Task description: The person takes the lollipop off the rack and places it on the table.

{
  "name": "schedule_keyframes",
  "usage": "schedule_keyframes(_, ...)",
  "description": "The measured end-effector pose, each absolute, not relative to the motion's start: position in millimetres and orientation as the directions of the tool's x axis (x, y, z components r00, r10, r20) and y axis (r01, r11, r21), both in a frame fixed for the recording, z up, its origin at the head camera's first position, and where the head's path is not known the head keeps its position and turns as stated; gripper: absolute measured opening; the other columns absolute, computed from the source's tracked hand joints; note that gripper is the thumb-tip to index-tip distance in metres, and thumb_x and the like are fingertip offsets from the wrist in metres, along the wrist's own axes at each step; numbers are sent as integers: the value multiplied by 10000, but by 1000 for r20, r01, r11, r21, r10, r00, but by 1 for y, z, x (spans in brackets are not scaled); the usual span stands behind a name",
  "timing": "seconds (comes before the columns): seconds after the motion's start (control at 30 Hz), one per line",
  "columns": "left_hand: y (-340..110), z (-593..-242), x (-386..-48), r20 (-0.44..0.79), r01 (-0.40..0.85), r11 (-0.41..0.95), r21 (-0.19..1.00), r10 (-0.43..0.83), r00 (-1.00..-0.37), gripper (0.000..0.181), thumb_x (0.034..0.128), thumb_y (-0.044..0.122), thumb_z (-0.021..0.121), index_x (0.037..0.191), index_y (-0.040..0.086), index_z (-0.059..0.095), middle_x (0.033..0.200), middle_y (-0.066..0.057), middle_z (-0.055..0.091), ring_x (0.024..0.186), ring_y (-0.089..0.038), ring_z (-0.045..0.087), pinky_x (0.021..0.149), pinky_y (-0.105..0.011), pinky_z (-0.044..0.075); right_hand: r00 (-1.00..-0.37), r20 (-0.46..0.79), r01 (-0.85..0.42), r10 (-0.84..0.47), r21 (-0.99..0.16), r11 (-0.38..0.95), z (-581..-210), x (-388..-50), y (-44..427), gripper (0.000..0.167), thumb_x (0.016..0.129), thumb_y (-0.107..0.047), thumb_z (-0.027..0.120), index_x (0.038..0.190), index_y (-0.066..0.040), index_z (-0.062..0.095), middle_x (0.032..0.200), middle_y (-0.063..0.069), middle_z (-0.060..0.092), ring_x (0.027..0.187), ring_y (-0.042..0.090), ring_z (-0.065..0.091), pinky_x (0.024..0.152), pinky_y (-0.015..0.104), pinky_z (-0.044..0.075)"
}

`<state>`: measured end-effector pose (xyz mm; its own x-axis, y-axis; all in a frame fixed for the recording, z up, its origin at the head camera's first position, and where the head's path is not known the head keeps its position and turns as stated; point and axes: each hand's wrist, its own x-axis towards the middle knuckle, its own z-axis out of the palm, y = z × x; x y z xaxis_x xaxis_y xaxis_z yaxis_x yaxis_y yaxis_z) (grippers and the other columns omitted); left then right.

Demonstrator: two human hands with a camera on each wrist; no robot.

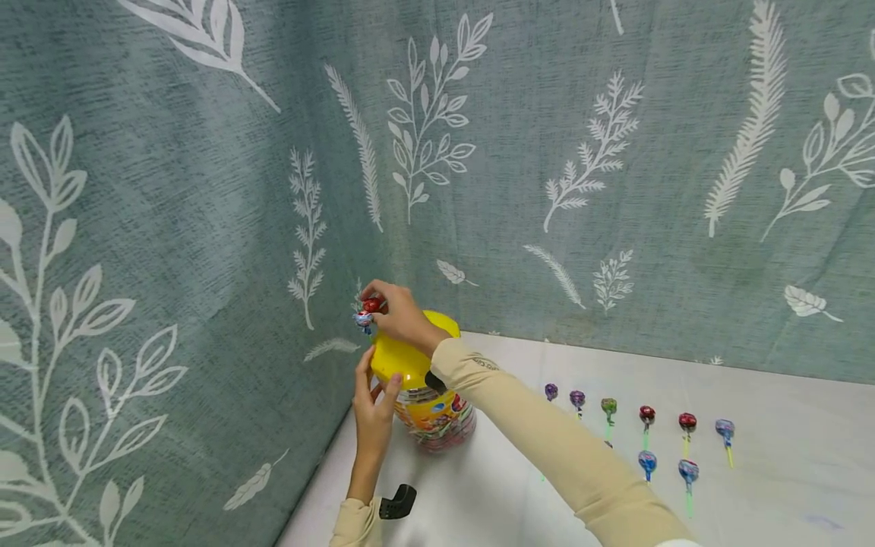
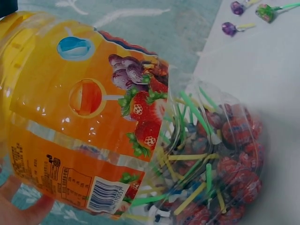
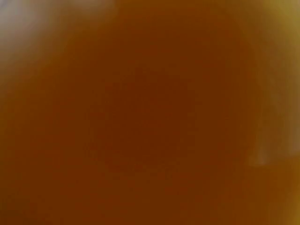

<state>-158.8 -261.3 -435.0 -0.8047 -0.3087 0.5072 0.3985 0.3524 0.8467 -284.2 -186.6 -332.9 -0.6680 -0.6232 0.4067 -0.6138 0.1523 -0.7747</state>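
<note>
A large plastic jar [image 1: 437,425] stands on the table, with a yellow lid [image 1: 398,363] and a fruit-printed orange label [image 2: 56,103]. Wrapped lollipops with green and yellow sticks [image 2: 190,161] show through its clear lower part. My left hand [image 1: 374,418] holds the jar near the lid, thumb on the near side, other fingers round the left. Above the lid's far left edge, my right hand [image 1: 405,315] pinches a red lollipop [image 1: 372,305] and a blue lollipop [image 1: 363,320]. The right wrist view is only an orange-brown blur.
On the white table [image 1: 519,501], several lollipops lie in rows to the right, among them a green lollipop [image 1: 608,406], a red lollipop [image 1: 687,422] and a blue lollipop [image 1: 725,428]. Leaf-patterned green curtain [image 1: 506,190] hangs behind and to the left, close to the jar.
</note>
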Motion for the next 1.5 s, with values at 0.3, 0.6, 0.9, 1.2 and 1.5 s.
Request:
schedule_keyframes(0.3,-257,-435,-159,493,380,358,853,-313,-812,607,918,115,571,1464,78,308,1468,-118,352,1337,-279,310,1005,-572,303,-717,566,-631,-407,-775,34,-322,-290,-151,260,863,-46,667,1102,-39,568,909,107,656,738,212,646,686,220,520)
schedule_keyframes(0.6,-262,-435,-157,500,380,361,852,-347,-793,607,909,101,564,1462,74,313,1461,-106,357,1333,-280,307,1000,-548,308,-732,541,-614,-415,-787,56,-323,-281,-90,281,865,-82,676,1119,-10,579,1011,124,606,778,204,652,664,270,542)
schedule_keyframes(0.9,-258,-437,-158,503,385,355,852,-350,-790,612,902,86,561,1462,69,315,1460,-106,361,1322,-272,320,977,-503,322,-803,443,-520,-400,-847,106,-349,-267,-16,300,866,-107,682,1148,-70,589,1100,143,592,848,244,656,663,324,544)
schedule_keyframes(1.2,-256,-437,-159,494,369,364,855,-358,-792,605,908,98,558,1464,84,319,1460,-60,368,1310,-233,342,979,-368,346,-859,374,-449,-349,-879,161,-374,-245,47,305,853,-114,699,1142,-88,605,1076,120,598,867,256,672,659,344,554)
schedule_keyframes(1.5,-253,-437,-162,510,383,372,845,-350,-785,600,909,97,554,1462,82,322,1458,-69,371,1303,-255,347,960,-309,351,-912,247,-348,-327,-889,298,-420,-227,113,291,839,-113,714,1105,-74,604,1056,137,597,773,259,655,578,311,534)
